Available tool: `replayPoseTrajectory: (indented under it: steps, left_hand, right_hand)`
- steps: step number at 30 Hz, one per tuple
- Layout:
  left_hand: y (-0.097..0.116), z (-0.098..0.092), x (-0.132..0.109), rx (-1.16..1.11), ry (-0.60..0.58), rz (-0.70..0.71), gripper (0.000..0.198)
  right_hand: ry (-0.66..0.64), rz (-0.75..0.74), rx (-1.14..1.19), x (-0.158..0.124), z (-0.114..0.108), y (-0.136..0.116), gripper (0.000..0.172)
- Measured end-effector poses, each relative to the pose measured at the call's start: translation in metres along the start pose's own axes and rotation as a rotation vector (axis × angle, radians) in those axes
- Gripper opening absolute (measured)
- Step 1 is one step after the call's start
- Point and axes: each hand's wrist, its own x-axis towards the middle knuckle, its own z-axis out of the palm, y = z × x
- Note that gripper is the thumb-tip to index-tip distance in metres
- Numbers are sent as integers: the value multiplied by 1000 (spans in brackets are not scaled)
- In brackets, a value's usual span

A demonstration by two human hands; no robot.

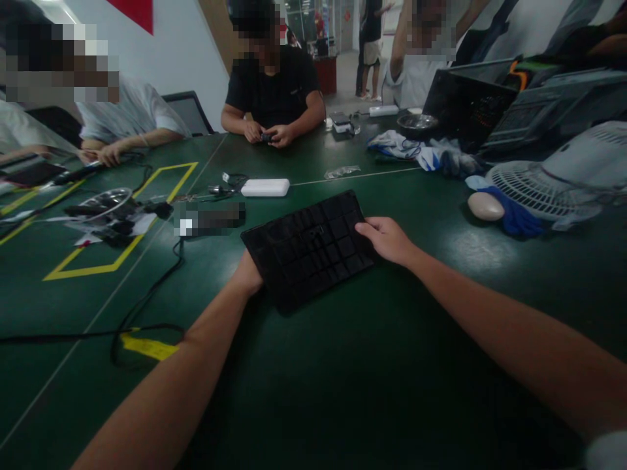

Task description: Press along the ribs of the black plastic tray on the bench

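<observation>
A flat black rectangular panel with a grid of squares [318,241] is held up, tilted, over the green table [372,378]. My left hand [249,271] grips its left edge from below, and the fingers are hidden behind it. At the right edge, my right hand [388,240] pinches the panel with the thumb on the front face. Small dark marks or parts show near the panel's middle, too dim to make out. Just beyond it lie a white power bank-like block [265,188] and a partly blurred dark box [213,220].
A black cable [151,290] runs along the left, by yellow tape [151,346]. A metal bowl with dark items [105,205] stands farther left. On the right are a fan [533,186], a beige oval object [484,206] and cloth gloves [416,151]. Other people sit around the table.
</observation>
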Motion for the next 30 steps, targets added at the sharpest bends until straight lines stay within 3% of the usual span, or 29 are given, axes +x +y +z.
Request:
replayPoseTrajectory:
  steps: [5,12,16,22,30]
  left_hand:
    - [21,13,3,-192,107,-90,35]
    - [14,31,23,-4,71,156,54]
    - [6,28,35,41,34,208,49]
    - [2,22,32,-1,-20,216,50]
    - [2,24,32,-3,-34,180,50]
  right_hand:
    - [107,-29,-82,6,-1,1,43]
    - [146,-41,-66,6,1,-2,42]
    - [274,-48,-74,7,-8,1,41]
    - [443,48,-91,17,-30,28,22]
    - [424,12,-91,20,-32,46,31]
